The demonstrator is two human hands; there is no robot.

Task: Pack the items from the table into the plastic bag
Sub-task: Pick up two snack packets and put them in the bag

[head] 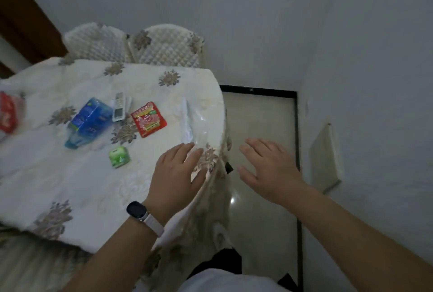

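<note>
A clear plastic bag (195, 120) lies flat near the right edge of the table (58, 179). My left hand (178, 172), fingers spread and empty, hovers just below the bag with its fingertips at the bag's near end. My right hand (269, 169) is open over the floor, beyond the table's edge, holding nothing. On the cloth lie a red snack packet (148, 118), a small green packet (119, 156), a blue tissue pack (90, 121), a white remote control (119, 107) and a red package (8, 113) at the far left.
Two quilted chair backs (131, 44) stand behind the table against the wall. Shiny floor tiles (260, 132) with a black border lie to the right. A pale board (324, 158) leans on the right wall. A smartwatch (137, 210) is on my left wrist.
</note>
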